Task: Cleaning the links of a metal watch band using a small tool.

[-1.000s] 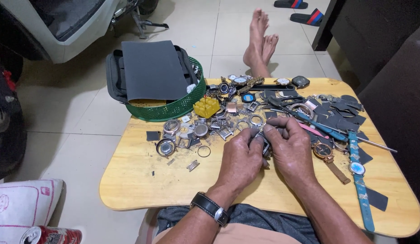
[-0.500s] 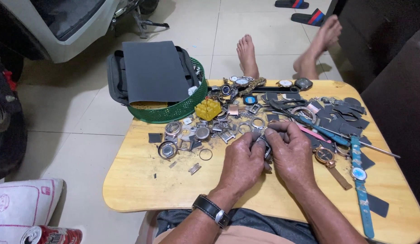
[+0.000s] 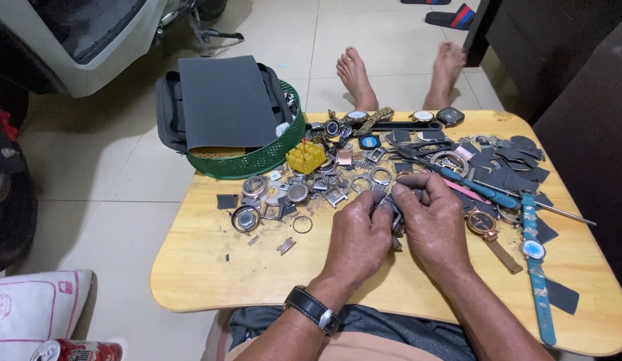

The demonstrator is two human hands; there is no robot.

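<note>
Both hands pinch small metal watch part [image 3: 393,212] between them, left hand [image 3: 357,242], right hand [image 3: 436,224]; grip unchanged, only feet [image 3: 356,75] beyond spread apart.

Both forearms are bare; no sleeves are visible. The left hand [image 3: 356,241] and right hand [image 3: 436,224] carry no gloves or rings that can be made out. The left wrist bears a wristwatch [image 3: 313,309] with a black strap and a silver buckle. Dark grey shorts [image 3: 391,327] cover the lap.
</note>
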